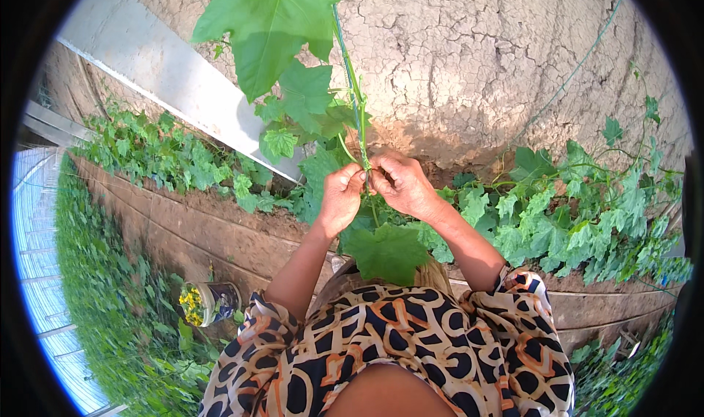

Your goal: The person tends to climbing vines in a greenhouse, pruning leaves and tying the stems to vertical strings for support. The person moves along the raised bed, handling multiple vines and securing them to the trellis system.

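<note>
My left hand (342, 197) pinches a green vine stem (356, 95) between thumb and fingertips. From the other side my right hand (404, 185) grips the same stem, its fingers curled close to the left thumb. A blue-green twine (345, 49) runs up alongside the stem and meets it at my fingers; whether the two are knotted there is hidden. Large lobed leaves (275, 27) hang from the upper vine, left of the twine. Below my hands another broad leaf (389, 252) spreads in front of my patterned shirt (396, 329).
A cracked earthen wall (440, 49) rises before me, with a pale slanted concrete beam (165, 60) on the left. Low vines (550, 213) grow along its foot. A bucket (220, 301) holding yellow flowers (191, 306) is at lower left. Another loose string (577, 76) crosses the right side.
</note>
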Tool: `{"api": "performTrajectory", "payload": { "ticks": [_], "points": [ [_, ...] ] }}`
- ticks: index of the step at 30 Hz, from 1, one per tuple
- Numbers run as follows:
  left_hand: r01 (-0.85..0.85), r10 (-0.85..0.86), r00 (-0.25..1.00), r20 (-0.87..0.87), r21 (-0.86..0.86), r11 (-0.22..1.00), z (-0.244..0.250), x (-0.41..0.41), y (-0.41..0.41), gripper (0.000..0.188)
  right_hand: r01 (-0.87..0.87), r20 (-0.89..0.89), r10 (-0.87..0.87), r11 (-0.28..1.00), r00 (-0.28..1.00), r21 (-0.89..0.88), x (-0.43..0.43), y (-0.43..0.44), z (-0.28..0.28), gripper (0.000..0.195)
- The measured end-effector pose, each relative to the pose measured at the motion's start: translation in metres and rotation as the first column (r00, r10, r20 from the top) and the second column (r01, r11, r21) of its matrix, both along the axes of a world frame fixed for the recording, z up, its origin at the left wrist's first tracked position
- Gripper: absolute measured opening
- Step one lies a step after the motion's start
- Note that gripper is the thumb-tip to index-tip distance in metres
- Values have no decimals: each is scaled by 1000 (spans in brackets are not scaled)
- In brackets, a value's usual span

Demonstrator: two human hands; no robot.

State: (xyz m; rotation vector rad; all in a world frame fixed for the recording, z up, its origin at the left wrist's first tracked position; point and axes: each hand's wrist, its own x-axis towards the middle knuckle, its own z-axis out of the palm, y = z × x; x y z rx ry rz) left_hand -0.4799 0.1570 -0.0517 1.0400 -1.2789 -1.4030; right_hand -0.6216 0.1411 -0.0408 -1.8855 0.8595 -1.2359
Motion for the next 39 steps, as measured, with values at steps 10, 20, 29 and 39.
{"api": "performTrajectory", "payload": {
  "ticks": [10, 20, 29, 39],
  "points": [
    [-16, 55, 943, 327, -123, 992, -11, 7, -6, 17, 240, 54, -255, 949, 965, 205, 16, 4, 0, 20],
    [41, -20, 972, 233, -87, 995, 15, -5, -2, 14, 8, 143, -51, 958, 988, 286, 3, -5, 2, 17],
    [-43, 40, 996, 79, 34, 998, -1, 2, -5, 9, -35, 306, -99, 914, 947, 404, -19, -16, 27, 18],
    [-151, 160, 970, 185, -60, 987, -7, -3, -7, 7, 103, 145, -101, 995, 984, -3, 8, 1, 9, 14]
  ]
}}
